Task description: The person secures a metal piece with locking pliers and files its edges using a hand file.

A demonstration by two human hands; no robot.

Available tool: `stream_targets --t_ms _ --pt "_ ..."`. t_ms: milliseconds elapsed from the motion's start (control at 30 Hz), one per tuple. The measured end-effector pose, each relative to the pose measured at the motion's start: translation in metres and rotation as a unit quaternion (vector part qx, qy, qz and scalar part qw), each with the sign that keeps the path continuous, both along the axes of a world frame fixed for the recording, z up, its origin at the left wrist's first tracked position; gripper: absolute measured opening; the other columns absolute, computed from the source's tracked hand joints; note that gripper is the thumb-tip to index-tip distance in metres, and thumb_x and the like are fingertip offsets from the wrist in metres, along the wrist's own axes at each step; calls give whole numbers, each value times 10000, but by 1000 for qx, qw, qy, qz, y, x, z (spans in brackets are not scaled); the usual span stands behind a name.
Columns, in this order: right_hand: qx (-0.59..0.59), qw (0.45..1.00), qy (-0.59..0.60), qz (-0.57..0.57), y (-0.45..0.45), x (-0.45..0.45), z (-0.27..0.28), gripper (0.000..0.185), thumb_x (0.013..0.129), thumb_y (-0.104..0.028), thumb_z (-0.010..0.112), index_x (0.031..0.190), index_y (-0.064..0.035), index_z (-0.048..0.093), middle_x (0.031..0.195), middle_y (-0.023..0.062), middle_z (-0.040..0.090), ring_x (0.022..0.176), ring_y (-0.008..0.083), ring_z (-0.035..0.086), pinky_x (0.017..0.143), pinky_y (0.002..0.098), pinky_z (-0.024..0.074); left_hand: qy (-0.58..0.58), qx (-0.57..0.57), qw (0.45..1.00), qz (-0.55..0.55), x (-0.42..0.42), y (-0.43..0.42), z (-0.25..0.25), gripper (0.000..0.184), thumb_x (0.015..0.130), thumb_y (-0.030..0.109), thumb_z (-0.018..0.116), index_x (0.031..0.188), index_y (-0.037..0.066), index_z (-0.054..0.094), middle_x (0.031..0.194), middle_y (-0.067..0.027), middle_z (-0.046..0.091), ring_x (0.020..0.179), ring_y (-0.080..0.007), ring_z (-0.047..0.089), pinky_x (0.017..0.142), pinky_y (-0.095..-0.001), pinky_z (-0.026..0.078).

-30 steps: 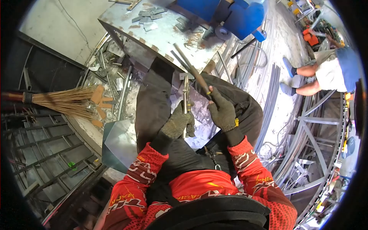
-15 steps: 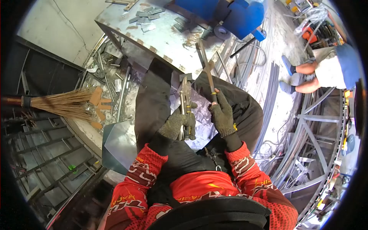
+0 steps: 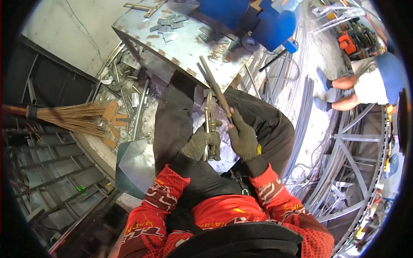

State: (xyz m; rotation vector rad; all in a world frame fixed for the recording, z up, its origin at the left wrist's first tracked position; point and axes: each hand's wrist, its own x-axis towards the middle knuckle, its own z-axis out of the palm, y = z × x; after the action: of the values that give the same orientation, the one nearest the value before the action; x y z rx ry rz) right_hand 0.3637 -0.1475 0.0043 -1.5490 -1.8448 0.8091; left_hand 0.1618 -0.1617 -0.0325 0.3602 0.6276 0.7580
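Note:
My left hand (image 3: 200, 144), in a dark knit glove, is closed around a pliers-like metal tool (image 3: 210, 114) with a yellow band, its narrow end pointing away from me between my knees. My right hand (image 3: 243, 136), gloved with fingertips bare, grips a long brown rod-like tool (image 3: 218, 92). The rod slants up and left, its far end over the edge of the worktable (image 3: 189, 51). A thinner dark strip shows alongside it; I cannot tell if it is part of the same tool. The rod passes just above the pliers-like tool; contact between them is unclear.
Several small metal plates (image 3: 170, 26) and a blue machine (image 3: 273, 23) are on the worktable. A straw broom (image 3: 71, 117) and metal scraps lie to the left. Long metal bars (image 3: 303, 109) run along the floor at right, near another person's legs (image 3: 342, 79).
My right hand has moved slightly left and down, and its rod has swung from nearly upright to leaning left across the tool in my left hand. The left hand has barely shifted.

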Motion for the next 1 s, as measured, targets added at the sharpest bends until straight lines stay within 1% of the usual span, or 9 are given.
stream_targets --t_ms 67,233,267,367,467,500,600,767,1000 --pt "78 996 -34 11 -21 7 -7 537 1036 -258 554 1550 -111 501 1207 270 712 917 462 727 798 484 578 -14 -19 1000 -1 0 -2 5 717 855 57 712 1500 46 400 896 -128 634 608 -291 692 517 -446 627" --pt "21 996 -86 2 31 -17 20 546 982 -222 589 1514 -119 525 814 214 692 762 441 685 680 546 539 54 1 998 24 8 -4 1 611 884 87 678 1445 31 443 809 -101 606 521 -246 642 465 -415 602" --pt "25 996 -84 2 30 -18 22 546 982 -222 589 1514 -119 525 814 214 692 762 441 685 680 546 539 77 -3 997 17 8 -2 0 596 888 86 659 1438 24 437 776 -95 595 495 -236 624 448 -406 592" --pt "27 988 -149 -4 14 -12 25 557 967 -218 610 1512 -134 534 919 205 723 806 422 708 698 519 556 119 58 990 45 12 -3 5 594 883 68 626 1436 15 416 738 -86 580 479 -232 608 431 -396 579" --pt "131 986 -104 -15 -25 5 -2 590 953 -215 631 1531 -167 522 955 183 728 805 408 713 697 519 560 118 57 989 62 14 -5 -6 607 878 52 609 1444 13 395 762 -95 590 490 -234 617 416 -386 570" --pt "117 987 -112 -21 -26 4 1 601 949 -212 642 1537 -193 519 981 167 736 811 401 718 699 517 566 117 54 990 60 14 -5 2 607 878 52 609 1444 13 395 762 -95 590 490 -234 617 416 -386 570" --pt "74 982 -173 -20 12 -9 9 585 959 -221 638 1531 -181 522 1002 181 739 838 404 724 722 512 574 166 21 985 29 17 -2 24 584 897 35 587 1449 20 397 782 -93 593 518 -236 629 437 -389 578" --pt "137 987 -81 -29 73 -16 22 546 999 -232 603 1534 -185 500 1078 215 733 924 439 718 793 515 569 182 26 982 46 16 -4 18 588 909 -22 563 1467 49 393 792 -83 576 547 -236 620 471 -413 582" --pt "15 998 -55 -28 3 10 12 594 993 -192 633 1568 -208 485 1128 204 734 998 405 731 831 470 588 210 7 977 39 23 -2 4 597 915 -5 568 1474 100 386 783 -88 571 536 -234 616 453 -430 573"
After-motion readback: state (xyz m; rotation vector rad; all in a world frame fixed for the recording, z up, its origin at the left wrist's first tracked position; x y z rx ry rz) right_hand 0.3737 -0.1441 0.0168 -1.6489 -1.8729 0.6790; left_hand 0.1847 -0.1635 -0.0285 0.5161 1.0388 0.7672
